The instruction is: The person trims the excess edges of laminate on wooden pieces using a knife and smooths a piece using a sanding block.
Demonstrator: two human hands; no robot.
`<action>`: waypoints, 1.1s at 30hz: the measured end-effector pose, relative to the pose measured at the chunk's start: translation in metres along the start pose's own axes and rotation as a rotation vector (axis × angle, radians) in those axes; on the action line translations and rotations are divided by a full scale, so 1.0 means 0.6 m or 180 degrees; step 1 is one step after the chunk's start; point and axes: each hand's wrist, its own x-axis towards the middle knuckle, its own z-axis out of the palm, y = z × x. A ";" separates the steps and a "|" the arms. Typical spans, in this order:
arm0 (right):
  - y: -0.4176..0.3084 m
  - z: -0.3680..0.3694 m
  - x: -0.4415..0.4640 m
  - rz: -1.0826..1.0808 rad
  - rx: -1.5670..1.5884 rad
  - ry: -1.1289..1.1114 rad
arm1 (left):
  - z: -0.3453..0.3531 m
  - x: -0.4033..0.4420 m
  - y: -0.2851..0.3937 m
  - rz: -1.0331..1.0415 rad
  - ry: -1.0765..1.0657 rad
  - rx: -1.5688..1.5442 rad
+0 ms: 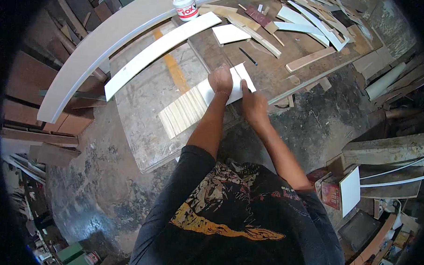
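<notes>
A flat piece with a wood-grain striped part (182,113) and a plain white part (244,76) lies at a slant on the worktable. My left hand (221,80) rests on the white part, closed like a fist; what its fingers hold, if anything, is hidden. Close to the right end of that white part is my right hand (255,106), closed, with one finger pointing forward along the sheet. Whatever sits in its grip cannot be made out. A thin line runs across the white surface ahead of that finger. A dark pencil or pen (248,56) lies just beyond.
Past my hands are a long white curved strip (161,49), a large curved panel (78,72) and a white tub with red lettering (185,7). Offcuts (313,28) and a wooden bar (310,60) cover the table's (137,125) far right. A white board (350,191) stands lower right.
</notes>
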 end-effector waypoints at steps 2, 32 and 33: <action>0.001 0.001 -0.035 0.0074 0.0090 -0.0082 | 0.004 0.001 -0.004 0.0086 0.0015 0.0061; 0.018 0.050 -0.014 0.0218 0.0081 -0.0123 | 0.002 -0.012 -0.005 0.0059 -0.0187 0.0298; 0.013 0.050 0.000 0.0202 0.0067 -0.0058 | 0.001 -0.010 -0.004 0.0098 -0.0230 0.0332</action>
